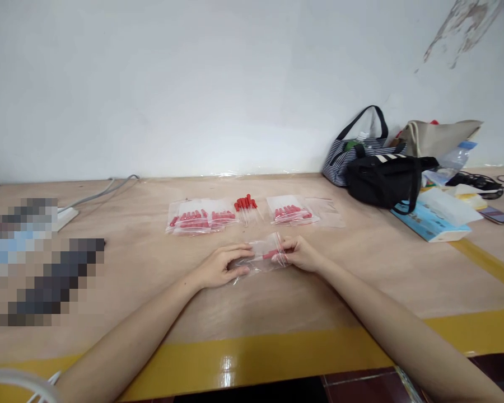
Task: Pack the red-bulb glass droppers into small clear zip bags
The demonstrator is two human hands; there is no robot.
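- One clear plastic bag, red-bulbed dropper showing through, is pinched by the right hand.
- Left end is framed by the spread left hand.

The pouch is glossy plastic; the bench looks matt, its tape shiny, the tote cloth, the wall mostly smooth.

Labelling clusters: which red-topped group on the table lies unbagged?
The middle cluster, between the left bag pile and right bag pile, whose red pieces sit inside plastic.
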